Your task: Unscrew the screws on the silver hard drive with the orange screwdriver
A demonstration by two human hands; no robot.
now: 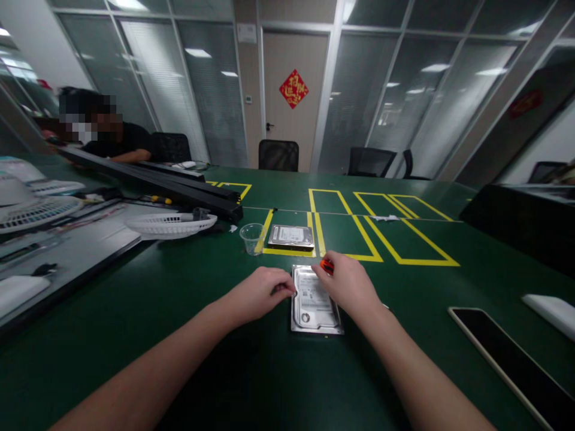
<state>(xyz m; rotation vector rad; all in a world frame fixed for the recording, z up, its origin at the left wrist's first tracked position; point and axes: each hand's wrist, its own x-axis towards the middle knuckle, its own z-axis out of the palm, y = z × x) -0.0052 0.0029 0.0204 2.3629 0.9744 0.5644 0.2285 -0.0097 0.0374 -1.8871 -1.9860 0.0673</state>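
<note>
A silver hard drive [314, 305] with a white label lies flat on the green table in front of me. At its left edge is my left hand [265, 290], thumb and fingertips pinched together; what they hold, if anything, is too small to make out. My right hand [350, 284] is closed over the drive's upper right side, around an orange-and-black object [327, 266]. Most of that object is hidden by the fingers, so its kind does not show. A second hard drive [291, 236] lies just beyond, inside a yellow taped rectangle.
Left of the second drive stands a clear plastic cup [253, 239]. White fan grilles [171, 224] and long black bars [179, 185] crowd the left side. A phone [507, 359] lies at right. Across the table at far left sits a person [121, 140].
</note>
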